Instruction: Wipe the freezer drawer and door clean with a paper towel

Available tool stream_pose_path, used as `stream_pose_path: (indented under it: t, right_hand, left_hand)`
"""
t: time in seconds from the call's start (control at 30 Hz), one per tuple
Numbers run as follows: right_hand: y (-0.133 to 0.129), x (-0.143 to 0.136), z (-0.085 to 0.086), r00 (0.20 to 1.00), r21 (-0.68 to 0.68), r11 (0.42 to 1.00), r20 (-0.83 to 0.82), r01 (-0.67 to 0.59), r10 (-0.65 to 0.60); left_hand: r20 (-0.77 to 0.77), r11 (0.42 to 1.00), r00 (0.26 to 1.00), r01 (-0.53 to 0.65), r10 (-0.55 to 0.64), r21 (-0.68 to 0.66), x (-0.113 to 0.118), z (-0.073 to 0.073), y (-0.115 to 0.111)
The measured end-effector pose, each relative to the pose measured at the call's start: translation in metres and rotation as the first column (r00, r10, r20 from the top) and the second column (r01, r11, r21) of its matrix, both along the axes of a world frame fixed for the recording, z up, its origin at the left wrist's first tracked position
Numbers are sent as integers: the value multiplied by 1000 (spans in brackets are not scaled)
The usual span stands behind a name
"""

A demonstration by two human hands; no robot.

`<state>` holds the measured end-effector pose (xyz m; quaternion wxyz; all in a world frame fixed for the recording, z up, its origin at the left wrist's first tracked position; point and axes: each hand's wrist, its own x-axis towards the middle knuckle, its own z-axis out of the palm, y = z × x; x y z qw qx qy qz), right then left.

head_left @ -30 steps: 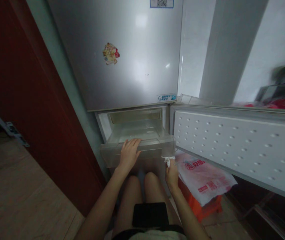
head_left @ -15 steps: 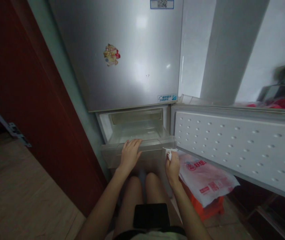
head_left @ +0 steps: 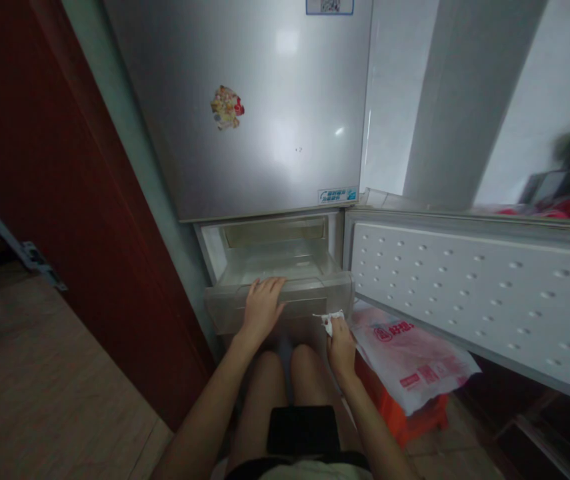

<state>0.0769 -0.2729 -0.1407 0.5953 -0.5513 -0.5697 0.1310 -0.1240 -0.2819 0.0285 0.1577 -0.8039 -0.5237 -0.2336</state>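
Refrigerator [head_left: 269,127] stands with lower door [head_left: 465,293] open. Below its upper door, clear drawer [head_left: 295,300] is pulled out. Left hand [head_left: 261,308] grips drawer rim; right hand [head_left: 341,347], well apart, pinches white cloth [head_left: 333,321] at drawer front.

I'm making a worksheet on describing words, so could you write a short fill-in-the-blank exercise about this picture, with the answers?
1. The right hand holds a crumpled wipe whose colour is ____.
2. The plastic stool beneath the printed bag is coloured ____.
3. With the left hand resting on the pulled-out drawer, the lower refrigerator door stands wide ____.

Missing words: white; orange; open.
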Motion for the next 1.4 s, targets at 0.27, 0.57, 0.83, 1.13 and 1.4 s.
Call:
stream_pose_path:
  t: [0.27,0.57,0.83,1.13,1.4]
  right_hand:
    - [-26,-25,6,849,-64,970,-499,-235,172]
    - [-29,-87,45,296,45,926,-941,-374,165]
    - [-21,-114,82,64,148,954,-983,-262,170]
    - [-34,-137,102,31,240,933,-966,-268,257]
    - [-30,-130,81,89,220,929,-962,-299,257]
  left_hand:
    - [26,995,997,71,-70,-71,-5,6,-1]
    - [345,982,930,170,-130,-88,-52,28,22]
    - [298,974,950,-25,93,-225,-78,32,53]
    - [193,922,963,-105,188,-373,-72,38,50]
    - [137,895,967,-139,215,-423,-72,40,53]
